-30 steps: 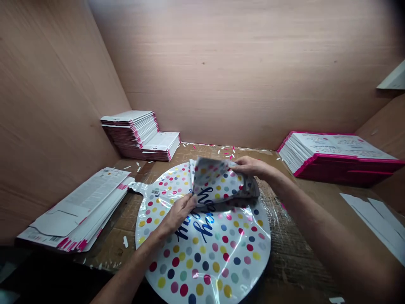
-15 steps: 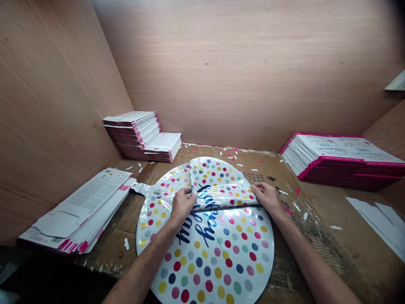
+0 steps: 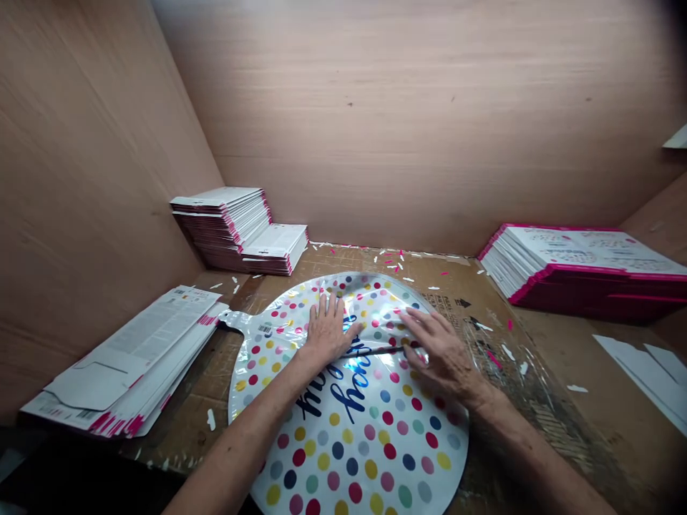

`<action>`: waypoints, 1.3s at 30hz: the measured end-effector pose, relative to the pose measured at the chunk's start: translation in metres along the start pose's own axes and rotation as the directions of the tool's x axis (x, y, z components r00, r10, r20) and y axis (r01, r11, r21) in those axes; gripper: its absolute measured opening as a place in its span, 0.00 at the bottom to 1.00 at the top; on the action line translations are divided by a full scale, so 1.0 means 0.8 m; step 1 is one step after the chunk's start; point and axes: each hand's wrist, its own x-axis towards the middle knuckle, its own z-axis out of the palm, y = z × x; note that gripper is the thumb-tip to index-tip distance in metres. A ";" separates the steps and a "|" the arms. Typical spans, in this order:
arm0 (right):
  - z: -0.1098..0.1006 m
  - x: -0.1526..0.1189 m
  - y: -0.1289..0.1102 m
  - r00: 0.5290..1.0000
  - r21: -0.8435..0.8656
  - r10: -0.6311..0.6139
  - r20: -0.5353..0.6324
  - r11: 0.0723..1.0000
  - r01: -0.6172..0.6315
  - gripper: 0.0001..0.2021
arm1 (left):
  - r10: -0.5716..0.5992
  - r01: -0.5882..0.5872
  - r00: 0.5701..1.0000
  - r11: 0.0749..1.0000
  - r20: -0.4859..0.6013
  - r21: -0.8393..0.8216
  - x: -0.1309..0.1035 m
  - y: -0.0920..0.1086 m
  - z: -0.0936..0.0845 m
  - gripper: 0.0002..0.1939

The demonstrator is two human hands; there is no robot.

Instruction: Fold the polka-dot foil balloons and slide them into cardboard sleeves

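Observation:
A round white foil balloon (image 3: 348, 443) with coloured dots and dark blue lettering lies flat before me, its tail pointing left. A narrow dark fold line crosses its upper half. My left hand (image 3: 328, 330) rests flat on the upper part, fingers spread, beside the lettering. Over the right part of the fold is my right hand (image 3: 441, 350), its fingers apart and slightly blurred; whether its fingertips touch the foil is hard to tell. Neither hand grips anything.
Cardboard (image 3: 204, 386) covers the work surface, strewn with white and pink paper scraps. Folded white-and-pink packs stand in stacks at the back left (image 3: 215, 214), left (image 3: 123, 357) and right (image 3: 585, 265). White sheets (image 3: 638, 372) lie at the right. Wooden panels (image 3: 376, 129) enclose the sides and back.
Both hands have let go of the foil and opened. The folded-over upper flap now lies flatter. My left hand shifted slightly right and up, my right hand slightly down.

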 end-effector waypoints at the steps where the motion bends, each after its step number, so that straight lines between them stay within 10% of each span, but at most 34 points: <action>1: -0.002 0.002 -0.006 0.994 -0.017 -0.102 0.043 0.995 0.102 0.27 | 0.009 -0.009 1.000 1.000 -0.008 -0.002 0.003 0.001 -0.003 0.39; 10: 0.032 0.013 0.020 0.927 -0.026 -0.025 0.375 0.999 0.038 0.33 | -0.018 0.020 0.998 0.999 -0.052 0.041 0.037 -0.004 0.006 0.43; 20: 0.040 0.066 0.029 0.888 -0.044 -0.170 0.427 0.977 0.208 0.26 | -0.065 0.065 0.998 0.992 0.008 -0.106 0.046 -0.016 0.013 0.43; 28: 0.005 -0.024 0.055 0.936 -0.082 0.031 0.351 0.997 -0.002 0.22 | -0.147 0.157 0.987 0.966 0.067 -0.207 0.076 -0.029 -0.009 0.42; 32: 0.005 -0.065 -0.007 0.900 -0.278 0.289 0.327 0.939 -0.201 0.22 | -0.020 0.020 1.000 0.975 0.002 -0.222 0.013 0.000 -0.035 0.38; 34: 0.010 -0.069 -0.060 0.907 -0.242 0.292 0.305 0.944 -0.222 0.23 | 0.321 -0.339 0.939 0.925 -0.123 -0.170 -0.045 0.019 -0.038 0.39; 36: 0.007 -0.067 -0.109 0.923 -0.155 0.256 0.288 0.963 -0.218 0.24 | 0.500 -0.522 0.845 0.848 -0.190 -0.090 -0.102 0.030 -0.031 0.32; 39: -0.017 -0.068 -0.144 0.950 0.160 -0.056 0.307 0.987 0.006 0.36 | 0.490 -0.532 0.828 0.841 -0.273 -0.104 -0.150 0.016 -0.014 0.24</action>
